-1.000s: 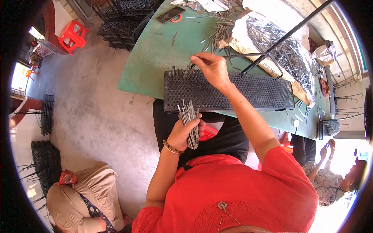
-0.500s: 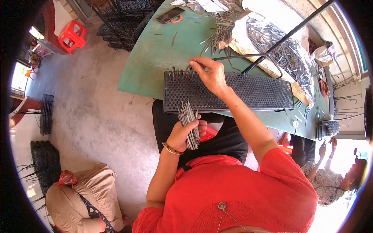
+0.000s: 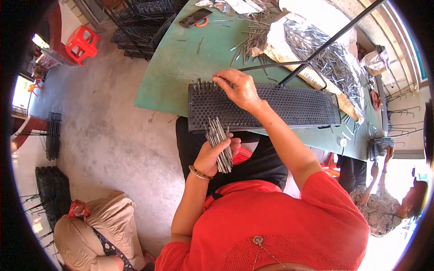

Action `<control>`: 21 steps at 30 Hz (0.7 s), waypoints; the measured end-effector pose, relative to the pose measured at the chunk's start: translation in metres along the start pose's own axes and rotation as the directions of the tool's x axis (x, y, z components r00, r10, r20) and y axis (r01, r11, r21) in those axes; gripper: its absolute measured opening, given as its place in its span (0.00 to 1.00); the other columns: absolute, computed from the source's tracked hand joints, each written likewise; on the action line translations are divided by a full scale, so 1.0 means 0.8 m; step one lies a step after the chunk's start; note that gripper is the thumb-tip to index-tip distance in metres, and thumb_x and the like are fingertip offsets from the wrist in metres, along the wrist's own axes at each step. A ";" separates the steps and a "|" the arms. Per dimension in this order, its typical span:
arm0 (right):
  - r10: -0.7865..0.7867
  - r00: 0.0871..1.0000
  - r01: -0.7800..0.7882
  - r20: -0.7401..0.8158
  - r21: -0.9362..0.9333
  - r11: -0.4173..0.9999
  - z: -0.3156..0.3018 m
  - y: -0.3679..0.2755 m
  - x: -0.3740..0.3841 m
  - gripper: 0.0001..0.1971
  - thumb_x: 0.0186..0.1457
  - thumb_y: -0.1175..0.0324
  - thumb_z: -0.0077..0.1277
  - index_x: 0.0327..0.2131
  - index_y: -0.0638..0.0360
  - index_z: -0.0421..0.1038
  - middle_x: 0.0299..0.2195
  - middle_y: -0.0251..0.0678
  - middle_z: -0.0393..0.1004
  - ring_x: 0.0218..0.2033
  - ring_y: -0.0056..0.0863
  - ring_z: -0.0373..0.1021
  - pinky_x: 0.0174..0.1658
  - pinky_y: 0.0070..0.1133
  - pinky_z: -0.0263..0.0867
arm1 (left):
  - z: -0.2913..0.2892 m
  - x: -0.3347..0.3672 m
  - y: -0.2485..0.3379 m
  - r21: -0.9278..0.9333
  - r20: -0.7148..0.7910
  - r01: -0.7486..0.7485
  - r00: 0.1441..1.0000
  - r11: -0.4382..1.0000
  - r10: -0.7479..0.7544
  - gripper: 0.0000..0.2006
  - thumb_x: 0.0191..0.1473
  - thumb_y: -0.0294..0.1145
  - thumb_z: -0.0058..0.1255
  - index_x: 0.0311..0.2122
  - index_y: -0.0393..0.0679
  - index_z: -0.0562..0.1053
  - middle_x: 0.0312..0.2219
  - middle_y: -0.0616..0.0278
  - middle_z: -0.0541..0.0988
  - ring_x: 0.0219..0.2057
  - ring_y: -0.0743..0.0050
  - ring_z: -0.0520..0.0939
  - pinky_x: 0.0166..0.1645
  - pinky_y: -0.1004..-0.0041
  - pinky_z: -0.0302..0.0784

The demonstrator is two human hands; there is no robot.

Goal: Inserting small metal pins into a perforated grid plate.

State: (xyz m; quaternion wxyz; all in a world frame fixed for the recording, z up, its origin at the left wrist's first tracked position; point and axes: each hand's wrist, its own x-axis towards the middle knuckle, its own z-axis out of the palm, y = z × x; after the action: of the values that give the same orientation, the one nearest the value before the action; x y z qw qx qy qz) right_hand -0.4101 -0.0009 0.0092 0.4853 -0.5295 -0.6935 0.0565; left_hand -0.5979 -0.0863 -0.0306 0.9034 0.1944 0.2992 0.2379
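Note:
A bundle of thin grey metal rods is clasped in my left hand, just in front of a long black rack full of round holes. The rack lies along the green table's near edge, partly over my lap. Several rods stand upright in holes at its far left corner. Beside them my right hand reaches over the rack, thumb and forefinger pinched together. Whatever is between those fingertips is too small or hidden to make out.
On the green table are an opened sack of rods, loose rods and a phone. A black metal bar slants above the rack. One person is at lower left, another at right.
My right hand has shifted slightly left along the standing rods, its fingers a little lower. My left hand keeps the bundle in place. The person at right has raised a hand to a small rack.

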 end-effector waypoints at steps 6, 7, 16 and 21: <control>-0.089 0.996 0.089 -0.006 -0.061 0.994 0.006 0.006 -0.005 0.07 0.47 0.73 0.55 0.32 0.63 0.73 0.28 0.40 0.75 0.30 0.38 0.71 0.31 0.27 0.67 | -0.002 -0.001 -0.001 -0.009 -0.019 0.012 1.000 1.000 -0.012 0.13 0.54 0.27 0.48 0.44 0.36 0.68 0.37 0.52 0.77 0.36 0.67 0.80 0.41 0.71 0.77; -0.112 0.994 0.110 -0.014 -0.094 0.989 0.009 0.006 -0.003 0.07 0.46 0.73 0.55 0.32 0.62 0.73 0.28 0.40 0.75 0.30 0.38 0.71 0.32 0.28 0.67 | -0.001 0.000 -0.001 -0.006 -0.017 0.013 1.000 1.000 -0.013 0.13 0.54 0.27 0.48 0.44 0.36 0.68 0.37 0.51 0.77 0.36 0.67 0.80 0.41 0.72 0.77; -0.226 0.974 0.226 0.022 -0.226 0.948 0.008 -0.003 0.000 0.08 0.42 0.74 0.57 0.31 0.60 0.74 0.29 0.36 0.72 0.29 0.36 0.67 0.34 0.28 0.64 | 0.000 -0.002 -0.002 0.007 -0.016 -0.008 1.000 1.000 0.008 0.12 0.54 0.26 0.48 0.43 0.35 0.68 0.36 0.51 0.77 0.36 0.66 0.80 0.40 0.72 0.78; -0.216 0.976 0.207 -0.004 -0.269 0.941 0.009 -0.005 -0.005 0.08 0.41 0.74 0.58 0.29 0.60 0.74 0.28 0.35 0.71 0.29 0.34 0.67 0.33 0.27 0.63 | 0.001 0.000 -0.006 -0.006 -0.019 -0.013 1.000 1.000 0.013 0.12 0.53 0.25 0.48 0.43 0.35 0.68 0.36 0.50 0.77 0.36 0.65 0.80 0.40 0.71 0.78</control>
State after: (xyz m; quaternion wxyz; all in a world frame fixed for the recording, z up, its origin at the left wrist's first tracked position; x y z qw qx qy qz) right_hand -0.4181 -0.0027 0.0054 0.4242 -0.5134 -0.7394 -0.0990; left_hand -0.5961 -0.0903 -0.0321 0.8996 0.1913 0.3056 0.2463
